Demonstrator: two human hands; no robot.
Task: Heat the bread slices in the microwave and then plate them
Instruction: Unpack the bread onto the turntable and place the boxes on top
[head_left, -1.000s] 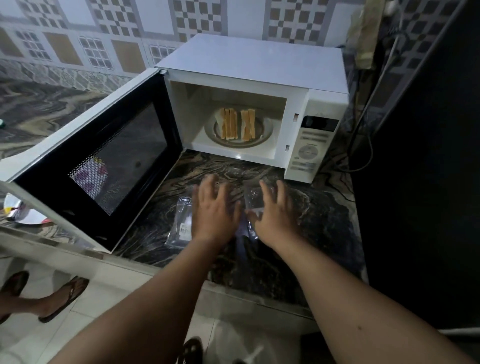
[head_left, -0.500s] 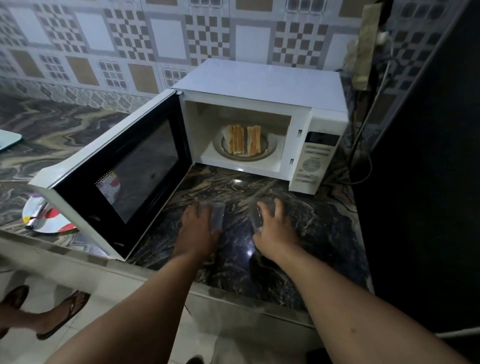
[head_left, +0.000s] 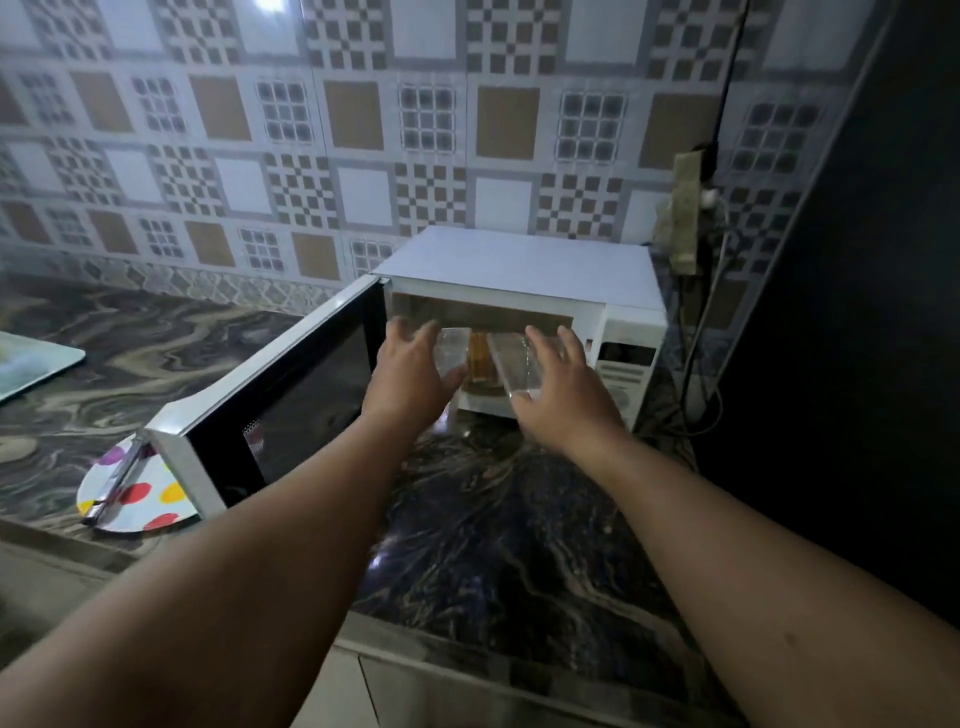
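Both hands, left hand (head_left: 415, 370) and right hand (head_left: 563, 387), have risen to flank the bread slices (head_left: 479, 358).

A tiled wall (head_left: 363, 130) runs behind the counter (head_left: 519, 545), patterned with white squares, tan squares and small grey checkerboards, with a narrower patterned band along its foot. A bright spot of light reflects near the wall's top edge. The counter is dark stone with swirling pale veins and a glossy surface that catches a glint. A tall dark panel (head_left: 857, 312) closes the right side. In the corner, a socket block (head_left: 683, 218) hangs on the wall with dark cables (head_left: 701, 374) trailing down.
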